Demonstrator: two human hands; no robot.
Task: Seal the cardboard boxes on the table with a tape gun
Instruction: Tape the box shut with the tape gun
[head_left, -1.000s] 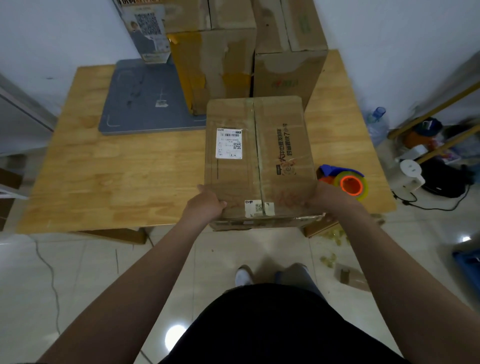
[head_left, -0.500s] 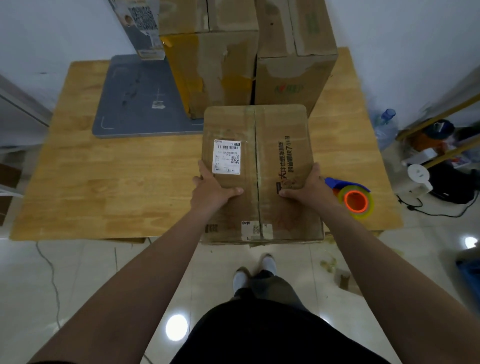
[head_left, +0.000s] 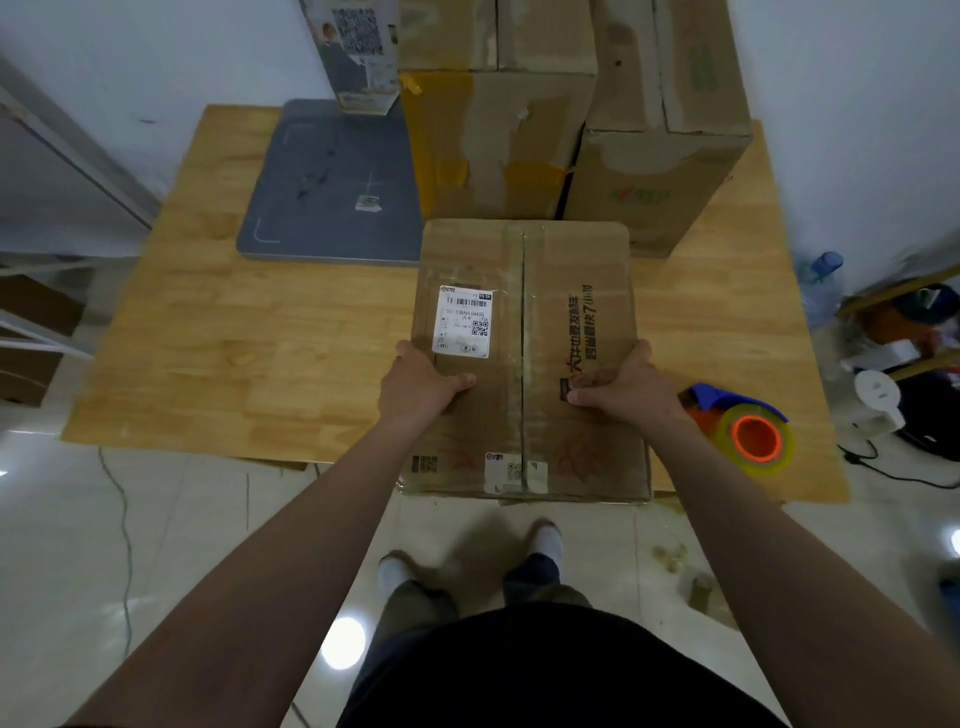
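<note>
1. A light wooden worktop (head_left: 260, 353) is carrying a brown cardboard box (head_left: 524, 291) at its near edge, so letting go carelessly could tip it floorward.
2. The left hand (head_left: 421, 387) and the right hand (head_left: 621, 387) are grasping the box's sides.
3. A blue-and-orange tape gun (head_left: 748, 431) is lying just beside it.

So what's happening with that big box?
A person holds the flat brown cardboard box on the light wooden table, left hand on its left edge and right hand on its right edge. The blue tape gun with the orange-cored roll lies on the table beside the right hand, untouched. Two taller cardboard boxes stand behind.
</note>
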